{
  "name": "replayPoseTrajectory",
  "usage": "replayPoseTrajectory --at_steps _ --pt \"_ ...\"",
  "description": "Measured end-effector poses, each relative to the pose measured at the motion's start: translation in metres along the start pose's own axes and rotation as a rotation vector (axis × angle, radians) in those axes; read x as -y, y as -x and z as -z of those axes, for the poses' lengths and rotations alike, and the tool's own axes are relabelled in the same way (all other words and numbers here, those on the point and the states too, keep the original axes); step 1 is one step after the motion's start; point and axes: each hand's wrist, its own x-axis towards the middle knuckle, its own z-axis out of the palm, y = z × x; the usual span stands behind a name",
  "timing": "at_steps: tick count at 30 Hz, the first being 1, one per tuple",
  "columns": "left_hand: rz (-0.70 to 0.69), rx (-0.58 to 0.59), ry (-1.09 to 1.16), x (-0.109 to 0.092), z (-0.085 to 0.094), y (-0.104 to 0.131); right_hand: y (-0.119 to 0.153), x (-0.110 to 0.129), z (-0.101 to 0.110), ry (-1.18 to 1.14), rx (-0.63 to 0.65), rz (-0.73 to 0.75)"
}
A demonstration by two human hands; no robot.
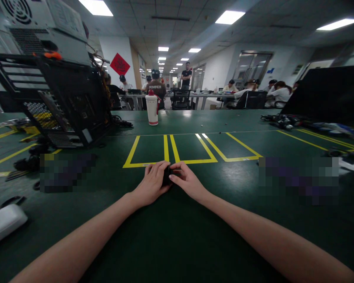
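Both my hands meet over the green table (177, 228), just in front of the yellow tape outlines. Between them sits a small black object (166, 177), mostly covered by fingers, so its kind cannot be made out. My left hand (152, 182) wraps round it from the left, fingers curled over its top. From the right, my right hand (188, 181) pinches at its edge with thumb and forefinger. Beyond the hands, three yellow tape frames (194, 161) mark the tabletop.
An open black computer case (73, 106) with a power supply (56, 27) on top stands at left. A white cup (152, 108) with a red lid stands farther back. Cables (283, 121) and a dark panel (330, 94) are at right. Several people sit in the background.
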Motion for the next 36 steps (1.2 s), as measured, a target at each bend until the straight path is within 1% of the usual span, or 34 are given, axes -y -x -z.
replayPoseTrajectory --at_steps 6,14,18,21,27,36 --pt "-0.004 0.015 0.016 -0.0009 0.0029 0.0005 0.0014 0.0054 0.0011 0.027 0.018 -0.057" --pt "-0.006 -0.001 0.004 0.0008 0.0003 -0.0001 0.0025 0.0067 -0.0004 -0.011 0.024 -0.022" --pt "0.000 0.013 0.007 0.0003 0.0015 -0.0003 0.0015 0.0052 -0.0001 -0.004 0.008 -0.007" --pt "0.006 0.024 0.007 0.0000 0.0023 -0.0002 0.0004 0.0035 0.0007 0.004 0.007 -0.017" --pt "0.004 0.009 0.003 -0.0005 0.0015 0.0006 -0.0006 0.0013 0.0016 0.044 0.007 -0.035" --pt "-0.005 0.004 0.000 -0.0006 0.0018 -0.0003 0.0012 0.0025 -0.0004 -0.012 0.025 -0.012"
